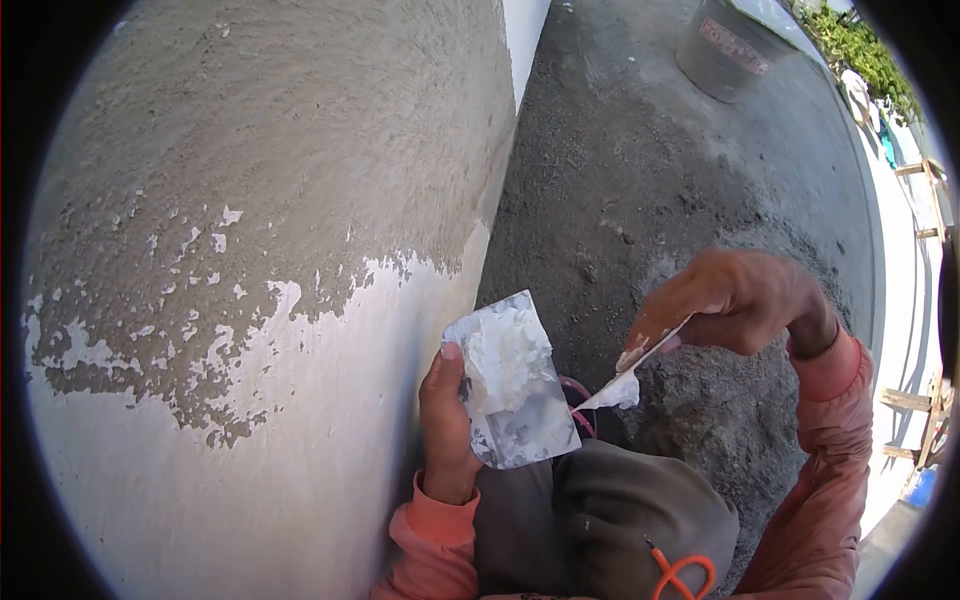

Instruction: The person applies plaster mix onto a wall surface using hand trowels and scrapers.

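Note:
My left hand (447, 415) grips a flat metal plate (545, 425) by its left edge, thumb on top. A thick heap of white putty (508, 358) lies on the plate's upper part. To the right, my right hand (725, 300) is closed around a thin putty knife (650, 352), seen nearly edge-on. A lump of white putty (620, 392) clings to the knife's lower end, just right of the plate. Left of both hands rises a wall (300, 150), rough grey above and coated smooth white (270, 490) below, with a ragged border between.
A large grey bucket (725, 50) stands on the dusty concrete floor (610, 150) at the upper right. Loose grey rubble (700, 440) lies beside my knees. At the far right are a wooden ladder-like frame (930, 420) and green plants (860, 50).

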The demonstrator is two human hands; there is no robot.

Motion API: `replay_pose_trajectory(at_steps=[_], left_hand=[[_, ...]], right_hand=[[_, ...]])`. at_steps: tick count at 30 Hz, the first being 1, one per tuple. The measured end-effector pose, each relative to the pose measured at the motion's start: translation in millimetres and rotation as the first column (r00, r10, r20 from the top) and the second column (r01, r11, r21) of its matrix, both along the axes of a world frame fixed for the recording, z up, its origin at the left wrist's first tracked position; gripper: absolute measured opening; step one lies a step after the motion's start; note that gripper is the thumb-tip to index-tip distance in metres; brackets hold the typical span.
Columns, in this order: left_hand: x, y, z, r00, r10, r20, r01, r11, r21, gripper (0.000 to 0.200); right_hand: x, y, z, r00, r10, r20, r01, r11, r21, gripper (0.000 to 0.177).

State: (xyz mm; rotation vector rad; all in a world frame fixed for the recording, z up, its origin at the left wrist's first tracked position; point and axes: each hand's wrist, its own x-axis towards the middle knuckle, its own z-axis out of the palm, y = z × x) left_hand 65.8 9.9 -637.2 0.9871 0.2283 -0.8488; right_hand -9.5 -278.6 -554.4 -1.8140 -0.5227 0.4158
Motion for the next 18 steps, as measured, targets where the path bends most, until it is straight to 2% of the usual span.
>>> replay_pose_trajectory(at_steps=[2, 3, 4, 6, 7, 10, 12, 13, 16, 18], left_hand=[[0, 2, -2, 0.999, 0.021, 0.044, -0.022, 0.999, 0.024, 0.047], [-1, 3, -2, 0.997, 0.029, 0.066, -0.031, 0.999, 0.036, 0.047], [-1, 5, -2, 0.997, 0.018, 0.078, -0.021, 0.999, 0.045, 0.046], [-2, 10, -2, 0.995, -0.006, 0.102, -0.001, 0.998, 0.066, 0.044], [-4, 11, -4, 0.994, -0.004, 0.111, -0.004, 0.998, 0.065, 0.044], [-5, 15, -8, 0.992, 0.008, 0.123, -0.016, 0.998, 0.059, 0.044], [-5, 21, -14, 0.994, 0.028, 0.108, -0.034, 0.998, 0.049, 0.044], [-5, 22, -16, 0.994, 0.035, 0.101, -0.035, 0.999, -0.006, 0.044], [-7, 20, -18, 0.993, 0.055, 0.101, -0.051, 0.998, -0.049, 0.043], [-8, 22, -22, 0.991, 0.063, 0.12, -0.063, 0.998, -0.011, 0.043]], right_hand=[[-6, -23, -23, 0.934, -0.236, -0.269, 0.204, 0.969, -0.141, 0.025], [-7, -22, -47, 0.863, -0.333, -0.38, 0.39, 0.917, 0.083, 0.026], [-6, -21, -77, 0.773, -0.384, -0.505, 0.565, 0.778, 0.273, 0.026], [6, -17, -128, 0.684, -0.394, -0.614, 0.712, 0.545, 0.443, 0.024], [11, -19, -161, 0.673, -0.404, -0.619, 0.732, 0.484, 0.48, 0.027], [38, -1, -222, 0.534, -0.319, -0.783, 0.845, 0.177, 0.504, 0.03], [58, 13, -262, 0.472, -0.326, -0.819, 0.876, 0.063, 0.479, 0.029], [69, 19, -282, 0.44, -0.326, -0.837, 0.886, 0.005, 0.464, 0.028], [98, 32, -338, 0.275, -0.441, -0.854, 0.933, -0.091, 0.348, 0.023], [111, 37, -360, 0.255, -0.493, -0.832, 0.937, -0.086, 0.338, 0.023]])
